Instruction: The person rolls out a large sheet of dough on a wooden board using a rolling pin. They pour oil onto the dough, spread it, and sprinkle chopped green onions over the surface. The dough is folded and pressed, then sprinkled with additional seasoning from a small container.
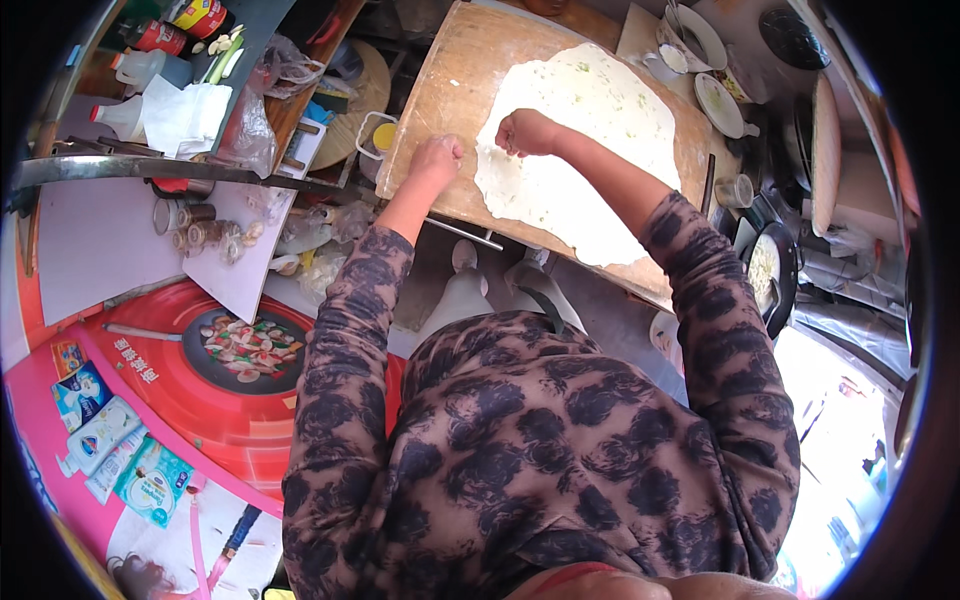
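Note:
A wide, thin sheet of dough (577,180) lies on a wooden board (457,82), dotted with green bits like chopped scallion. It covers much of the board's right side, and its lower edge comes near the board's front edge. Over the dough's left part is my right hand (529,133), its fingers curled together; whether anything sits inside them is hidden. My left hand (438,159) is closed in a fist above bare wood near the board's left edge, apart from the dough. No object shows in it.
A dark rod (708,184) lies along the board's right edge. Beyond are a white bowl (691,45), a plate (718,105) and a black pan (784,300) holding pale shreds. At left, a shelf carries bottles (154,37), scallion (223,66) and white paper (187,116).

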A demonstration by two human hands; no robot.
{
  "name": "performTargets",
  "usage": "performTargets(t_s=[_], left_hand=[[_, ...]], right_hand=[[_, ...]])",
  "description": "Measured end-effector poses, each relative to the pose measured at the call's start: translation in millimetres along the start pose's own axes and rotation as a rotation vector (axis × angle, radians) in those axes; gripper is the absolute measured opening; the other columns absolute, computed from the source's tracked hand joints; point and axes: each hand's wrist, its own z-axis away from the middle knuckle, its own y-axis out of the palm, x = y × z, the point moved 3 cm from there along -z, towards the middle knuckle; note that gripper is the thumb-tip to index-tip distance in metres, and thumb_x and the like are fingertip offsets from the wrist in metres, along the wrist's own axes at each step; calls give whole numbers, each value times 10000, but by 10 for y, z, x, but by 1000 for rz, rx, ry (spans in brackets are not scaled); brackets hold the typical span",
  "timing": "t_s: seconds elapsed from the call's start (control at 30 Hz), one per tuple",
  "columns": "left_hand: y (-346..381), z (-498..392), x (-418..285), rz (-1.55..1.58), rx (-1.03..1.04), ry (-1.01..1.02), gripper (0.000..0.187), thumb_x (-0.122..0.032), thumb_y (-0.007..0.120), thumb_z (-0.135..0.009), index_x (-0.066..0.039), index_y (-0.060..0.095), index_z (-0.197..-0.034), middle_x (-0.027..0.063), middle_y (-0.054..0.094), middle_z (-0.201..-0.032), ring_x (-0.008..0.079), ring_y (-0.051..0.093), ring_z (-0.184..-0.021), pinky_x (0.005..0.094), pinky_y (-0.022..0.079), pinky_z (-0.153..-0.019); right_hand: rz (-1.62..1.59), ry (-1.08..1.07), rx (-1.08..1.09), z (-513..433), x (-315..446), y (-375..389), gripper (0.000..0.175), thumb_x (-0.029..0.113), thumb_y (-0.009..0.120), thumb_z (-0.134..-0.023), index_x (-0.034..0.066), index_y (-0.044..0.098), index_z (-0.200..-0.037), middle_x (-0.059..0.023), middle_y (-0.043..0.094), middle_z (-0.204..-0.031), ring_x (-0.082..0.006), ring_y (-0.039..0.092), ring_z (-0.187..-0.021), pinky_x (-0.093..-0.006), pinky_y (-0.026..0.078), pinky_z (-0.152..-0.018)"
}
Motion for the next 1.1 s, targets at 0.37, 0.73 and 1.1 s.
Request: performTargets(t_s=[0.37,0.73,1.1], left_hand=[[42,297,57,63,-262,125,163,-75,709,-870,-85,664,-1026,171,635,-1108,352,645,-1025,434,526,-905],[219,81,15,-367,-95,20,258,-169,478,-1017,34,574,-1145,260,630,-1126,394,643,-1079,467,521,-941],[704,25,-1470,239,149,416,152,-80,758,-820,-45,689,-951,114,684,-920,240,667,-793,342,553,-777]], right_hand=[[79,175,-355,885,-630,-326,195,-10,578,-932,-35,722,-1062,-144,737,-947,-218,713,-811,-328,571,-720],[-226,254,-309,1185,-916,-338,282,33,485,-1006,-44,684,-1190,-161,734,-1084,-264,684,-1027,-363,517,-955],[-43,185,-692,1808,-1566,-329,142,101,628,-895,-14,663,-968,-180,698,-936,-290,675,-904,-385,528,-827]])
